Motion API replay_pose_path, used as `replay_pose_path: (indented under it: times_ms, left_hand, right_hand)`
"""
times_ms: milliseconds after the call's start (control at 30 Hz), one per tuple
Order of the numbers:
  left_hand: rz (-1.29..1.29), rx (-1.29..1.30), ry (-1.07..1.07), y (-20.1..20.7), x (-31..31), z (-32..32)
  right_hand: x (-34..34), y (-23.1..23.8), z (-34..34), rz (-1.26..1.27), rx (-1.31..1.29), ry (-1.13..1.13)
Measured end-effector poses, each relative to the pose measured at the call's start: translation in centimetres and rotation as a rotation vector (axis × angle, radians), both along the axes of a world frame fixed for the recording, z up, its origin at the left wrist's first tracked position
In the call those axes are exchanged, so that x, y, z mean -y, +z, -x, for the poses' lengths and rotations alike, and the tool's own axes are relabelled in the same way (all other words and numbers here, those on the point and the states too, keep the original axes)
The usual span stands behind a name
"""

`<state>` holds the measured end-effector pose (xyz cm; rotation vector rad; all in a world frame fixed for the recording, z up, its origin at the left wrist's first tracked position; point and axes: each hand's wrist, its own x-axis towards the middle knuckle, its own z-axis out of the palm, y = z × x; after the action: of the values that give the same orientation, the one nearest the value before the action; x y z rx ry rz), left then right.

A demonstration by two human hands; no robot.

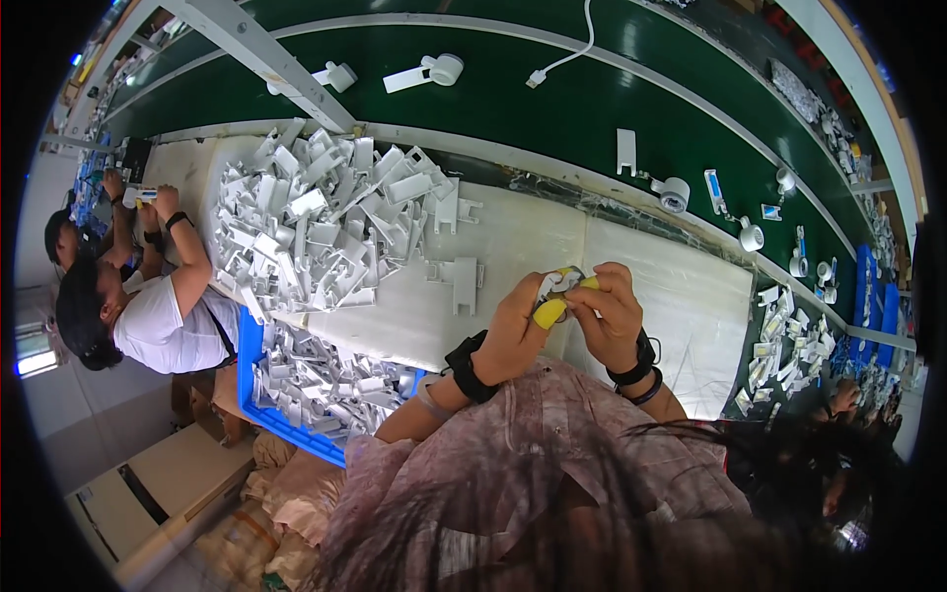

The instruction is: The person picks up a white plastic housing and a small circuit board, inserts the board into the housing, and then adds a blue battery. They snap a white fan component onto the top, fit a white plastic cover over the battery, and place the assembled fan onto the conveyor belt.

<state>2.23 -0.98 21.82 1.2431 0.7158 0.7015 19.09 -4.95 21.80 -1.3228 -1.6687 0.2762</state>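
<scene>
My left hand (515, 326) and my right hand (614, 314) meet above the pale worktop, both closed around one small white-and-grey part (558, 283). Yellow patches show at the fingertips; they look like finger covers, though I cannot be sure. Much of the part is hidden by the fingers. Just left of my hands a white plastic bracket (465, 286) lies on the worktop. Beyond it spreads a big heap of similar white plastic pieces (306, 212). Black bands circle both wrists.
A blue crate (253, 360) full of white pieces stands at my left. Past the worktop (651, 286) runs a green conveyor belt (513, 74) carrying a white cable (582, 54) and white round-headed devices (674, 193). More parts (784, 340) lie at right. Co-workers (158, 316) sit at left.
</scene>
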Motion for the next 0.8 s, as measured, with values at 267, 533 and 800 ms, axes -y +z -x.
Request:
replay_pose_path:
  times_ms: [267,533,800]
  left_hand:
    - [-0.153,-0.028,-0.002,-1.1,-0.8,-0.3]
    - [-0.148,-0.042,-0.029,-1.4,-1.1,-0.9]
    - [0.087,-0.054,-0.126,-1.2,-1.0,-0.7]
  right_hand:
    - [-0.5,0.7,0.0,-0.024,0.181,0.014]
    - [-1.0,0.4,-0.6,-0.046,0.123,0.078]
    - [-0.9,-0.3,-1.3,-0.009,0.014,0.182]
